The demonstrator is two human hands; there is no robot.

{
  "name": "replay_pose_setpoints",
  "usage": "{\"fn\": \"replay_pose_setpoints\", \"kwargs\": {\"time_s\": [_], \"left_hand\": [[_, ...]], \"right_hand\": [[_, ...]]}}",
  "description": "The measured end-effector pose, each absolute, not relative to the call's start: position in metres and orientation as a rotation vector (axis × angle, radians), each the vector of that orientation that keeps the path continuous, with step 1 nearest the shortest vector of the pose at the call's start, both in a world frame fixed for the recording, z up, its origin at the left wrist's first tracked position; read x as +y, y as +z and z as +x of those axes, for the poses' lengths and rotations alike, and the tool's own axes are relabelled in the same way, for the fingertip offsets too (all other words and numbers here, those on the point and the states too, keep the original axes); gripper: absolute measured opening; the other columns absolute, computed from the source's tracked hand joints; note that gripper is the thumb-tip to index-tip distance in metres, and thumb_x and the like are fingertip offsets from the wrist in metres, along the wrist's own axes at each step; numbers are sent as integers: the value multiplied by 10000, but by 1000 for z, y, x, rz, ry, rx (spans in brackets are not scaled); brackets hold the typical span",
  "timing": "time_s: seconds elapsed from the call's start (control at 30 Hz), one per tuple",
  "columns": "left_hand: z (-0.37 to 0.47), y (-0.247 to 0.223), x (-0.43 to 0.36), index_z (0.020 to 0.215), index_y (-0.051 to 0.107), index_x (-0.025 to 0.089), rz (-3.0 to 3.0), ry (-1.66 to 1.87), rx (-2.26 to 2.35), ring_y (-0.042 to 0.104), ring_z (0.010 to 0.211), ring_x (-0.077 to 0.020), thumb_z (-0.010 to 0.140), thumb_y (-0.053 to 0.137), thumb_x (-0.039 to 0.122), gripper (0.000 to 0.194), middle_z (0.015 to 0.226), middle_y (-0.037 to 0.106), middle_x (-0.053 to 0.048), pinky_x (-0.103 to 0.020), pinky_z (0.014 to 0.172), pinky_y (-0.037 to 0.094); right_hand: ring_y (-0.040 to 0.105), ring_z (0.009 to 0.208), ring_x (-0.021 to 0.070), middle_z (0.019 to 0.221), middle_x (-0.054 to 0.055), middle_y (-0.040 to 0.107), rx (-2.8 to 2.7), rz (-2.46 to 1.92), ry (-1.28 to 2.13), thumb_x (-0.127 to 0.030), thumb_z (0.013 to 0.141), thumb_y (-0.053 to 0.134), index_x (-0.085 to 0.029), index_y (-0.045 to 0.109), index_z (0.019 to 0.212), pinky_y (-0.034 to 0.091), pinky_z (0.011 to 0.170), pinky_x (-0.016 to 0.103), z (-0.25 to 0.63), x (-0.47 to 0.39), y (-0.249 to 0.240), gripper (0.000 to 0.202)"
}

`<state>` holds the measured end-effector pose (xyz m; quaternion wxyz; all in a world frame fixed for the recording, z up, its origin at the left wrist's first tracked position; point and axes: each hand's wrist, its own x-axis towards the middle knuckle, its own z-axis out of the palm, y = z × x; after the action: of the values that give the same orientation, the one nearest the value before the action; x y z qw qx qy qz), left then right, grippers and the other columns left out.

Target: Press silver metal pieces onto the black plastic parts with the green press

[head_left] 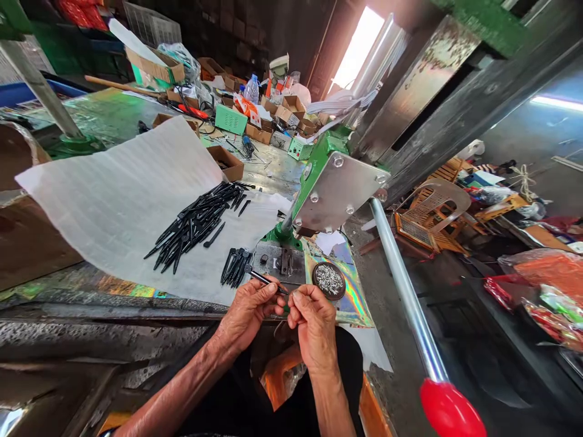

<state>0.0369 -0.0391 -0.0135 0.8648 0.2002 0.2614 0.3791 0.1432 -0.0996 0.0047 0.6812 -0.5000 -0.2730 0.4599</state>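
My left hand (248, 309) grips a thin black pen-like piece (264, 279), its tip pointing right toward my right hand (312, 318). My right hand's fingertips pinch something very small at that tip; I cannot tell what it is. Both hands hover just in front of the grey die block (279, 262) of a green hand press (319, 161). A round dark dish of small silvery parts (328, 280) sits just right of the block. A small bunch of black pieces (235, 266) lies left of the block.
A large heap of black pieces (195, 221) lies on a white sheet (113, 200). The press's long steel lever with a red knob (449, 409) slants down at the right. Cardboard boxes (226, 162) and clutter fill the far bench. Plastic chairs (432, 212) stand to the right.
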Motion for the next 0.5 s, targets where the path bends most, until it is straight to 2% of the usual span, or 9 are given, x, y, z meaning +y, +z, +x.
{"fn": "replay_pose_setpoints", "kwargs": {"time_s": [0.17,0.3,0.5], "left_hand": [[41,-18,-47,811,609,103,375,778,464,579,595,-116,638,817,260,313,687,612,-39,-181,520,511],[44,-20,-51,831,612,113,332,782,437,577,606,-110,632,821,247,318,725,620,-37,-172,516,508],[47,-20,-53,824,610,111,319,801,419,564,576,-109,624,822,243,320,699,611,-37,-173,500,503]], "right_hand": [[400,439,49,575,-36,508,-514,-1126,1022,-313,743,706,-165,555,719,304,403,148,138,-103,5,213],[455,481,70,559,-23,521,-488,-1112,1009,-326,737,710,-166,548,711,309,417,147,133,-104,5,230],[431,468,69,593,-19,546,-524,-1144,944,-348,771,678,-172,550,727,292,412,164,132,-106,1,223]]}}
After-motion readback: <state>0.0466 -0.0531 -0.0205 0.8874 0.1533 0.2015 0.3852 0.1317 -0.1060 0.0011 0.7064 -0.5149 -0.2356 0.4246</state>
